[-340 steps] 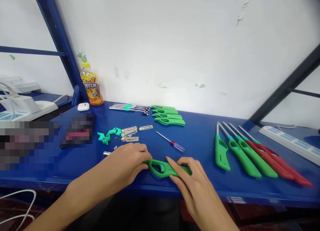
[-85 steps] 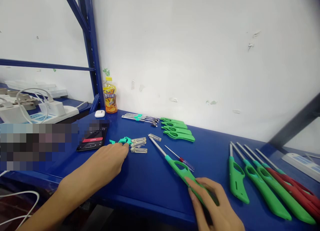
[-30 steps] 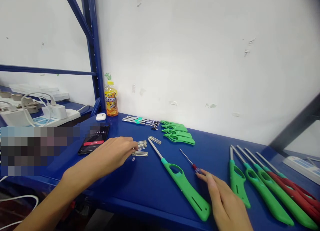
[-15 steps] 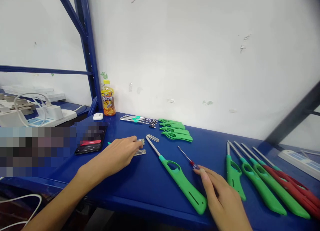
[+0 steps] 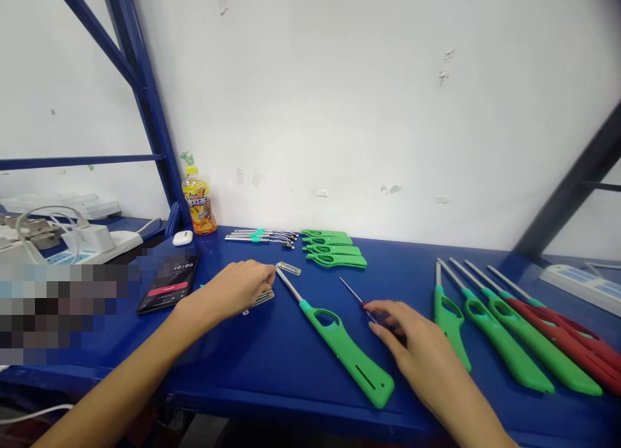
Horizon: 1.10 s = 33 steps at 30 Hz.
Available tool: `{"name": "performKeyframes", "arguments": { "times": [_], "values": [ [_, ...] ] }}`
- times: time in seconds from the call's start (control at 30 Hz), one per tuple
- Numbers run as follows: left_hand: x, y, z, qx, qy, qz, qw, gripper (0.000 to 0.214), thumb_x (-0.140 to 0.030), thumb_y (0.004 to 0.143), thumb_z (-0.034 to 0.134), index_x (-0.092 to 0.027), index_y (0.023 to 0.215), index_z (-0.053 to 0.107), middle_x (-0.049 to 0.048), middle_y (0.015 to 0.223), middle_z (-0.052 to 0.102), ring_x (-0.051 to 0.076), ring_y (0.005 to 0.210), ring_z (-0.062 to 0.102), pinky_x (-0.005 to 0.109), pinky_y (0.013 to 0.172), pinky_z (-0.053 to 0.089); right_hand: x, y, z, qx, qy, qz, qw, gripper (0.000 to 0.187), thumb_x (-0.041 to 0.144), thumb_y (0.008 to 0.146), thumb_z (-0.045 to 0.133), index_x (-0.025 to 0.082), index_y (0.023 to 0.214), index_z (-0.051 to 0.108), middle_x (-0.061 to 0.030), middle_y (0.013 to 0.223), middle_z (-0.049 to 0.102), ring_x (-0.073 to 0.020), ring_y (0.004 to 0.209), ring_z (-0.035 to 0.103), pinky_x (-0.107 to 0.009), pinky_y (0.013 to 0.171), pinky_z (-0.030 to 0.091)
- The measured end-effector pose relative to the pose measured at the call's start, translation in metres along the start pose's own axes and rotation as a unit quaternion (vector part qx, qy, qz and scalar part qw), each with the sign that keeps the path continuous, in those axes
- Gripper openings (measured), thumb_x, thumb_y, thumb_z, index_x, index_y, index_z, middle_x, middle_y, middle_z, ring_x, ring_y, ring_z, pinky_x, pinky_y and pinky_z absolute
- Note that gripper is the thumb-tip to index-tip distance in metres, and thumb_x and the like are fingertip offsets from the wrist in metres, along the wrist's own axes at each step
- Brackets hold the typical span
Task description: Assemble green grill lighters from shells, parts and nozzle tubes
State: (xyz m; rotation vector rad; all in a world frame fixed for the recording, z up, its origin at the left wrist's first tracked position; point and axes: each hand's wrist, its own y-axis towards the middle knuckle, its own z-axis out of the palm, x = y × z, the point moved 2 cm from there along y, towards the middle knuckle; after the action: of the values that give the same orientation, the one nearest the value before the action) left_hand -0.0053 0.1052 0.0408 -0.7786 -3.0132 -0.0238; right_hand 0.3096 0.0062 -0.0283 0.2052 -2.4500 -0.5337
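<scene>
My left hand [image 5: 240, 288] is closed, its fingers curled down over small clear plastic tanks [image 5: 264, 297]; what sits between the fingertips is hidden. Another clear tank [image 5: 290, 269] lies by the metal tip of a green gas lighter [image 5: 347, 348], which rests diagonally between my hands. A thin screwdriver [image 5: 353, 292] with a red and clear handle is in the fingers of my right hand [image 5: 412, 335], its shaft pointing up and left, low over the table.
Several long lighters, green [image 5: 509, 348] and red [image 5: 557, 335], lie at the right. Behind are green half shells [image 5: 337, 260] and metal rods with wires [image 5: 257, 235]. A phone [image 5: 167, 286], earbud case [image 5: 183, 238] and drink bottle [image 5: 198, 205] stand left. A power strip [image 5: 582, 293] is far right.
The view has shifted slightly. My left hand has curled further over the clear tanks and covers more of them. My right fingers have moved further along the screwdriver handle.
</scene>
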Motion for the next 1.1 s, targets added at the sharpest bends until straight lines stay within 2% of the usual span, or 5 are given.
{"name": "performKeyframes", "arguments": {
  "times": [0.2,0.4,0.53,0.7,1.1],
  "values": [
    [-0.007,-0.005,-0.01,0.0,0.0,0.007,1.0,0.022,-0.014,0.1,0.046,-0.023,0.086,0.06,0.0074,0.092,0.076,0.027,0.082,0.071,0.032,0.065,0.037,0.006,0.005,-0.007,-0.063,0.024,0.014,0.998,0.027,0.037,0.103,0.053,0.03,0.117,0.075,-0.0046,0.103,0.081,-0.0289,0.095,0.077,-0.045,0.086,0.059],
    [-0.036,-0.025,-0.025,-0.064,-0.096,0.015,0.993,0.028,-0.039,0.113,0.034,-0.026,0.104,0.057,0.0015,0.09,0.074,0.021,0.076,0.07,0.029,0.067,0.044,0.018,0.003,-0.058,-0.221,0.179,0.065,0.957,0.027,0.05,0.094,0.075,0.031,0.113,0.076,0.0007,0.09,0.079,-0.0207,0.084,0.077,-0.031,0.076,0.061],
    [-0.092,-0.042,-0.018,-0.106,-0.417,0.026,0.902,0.019,-0.036,0.104,0.051,-0.025,0.093,0.062,-0.0047,0.076,0.07,0.012,0.05,0.059,0.023,0.053,0.044,0.034,0.001,-0.082,-0.321,0.19,0.055,0.926,0.023,0.048,0.095,0.077,0.032,0.112,0.08,0.0004,0.101,0.08,-0.0181,0.084,0.074,-0.029,0.075,0.06],
    [-0.14,-0.045,0.01,-0.182,-0.517,0.068,0.834,0.02,-0.029,0.103,0.057,-0.024,0.104,0.077,-0.0035,0.078,0.072,0.01,0.052,0.062,0.021,0.058,0.05,0.059,-0.022,-0.083,-0.403,0.116,0.048,0.906,0.021,0.047,0.101,0.07,0.032,0.102,0.085,-0.0004,0.096,0.079,-0.0219,0.087,0.071,-0.036,0.082,0.057],
    [-0.156,-0.045,0.023,-0.085,-0.553,0.064,0.827,0.019,-0.031,0.105,0.062,-0.025,0.098,0.078,-0.0024,0.067,0.072,0.014,0.058,0.07,0.024,0.057,0.049,0.082,-0.028,-0.08,-0.492,0.074,-0.009,0.867,0.014,0.029,0.101,0.071,0.026,0.093,0.083,-0.0011,0.095,0.08,-0.0205,0.085,0.072,-0.038,0.078,0.052]
  ]
}}
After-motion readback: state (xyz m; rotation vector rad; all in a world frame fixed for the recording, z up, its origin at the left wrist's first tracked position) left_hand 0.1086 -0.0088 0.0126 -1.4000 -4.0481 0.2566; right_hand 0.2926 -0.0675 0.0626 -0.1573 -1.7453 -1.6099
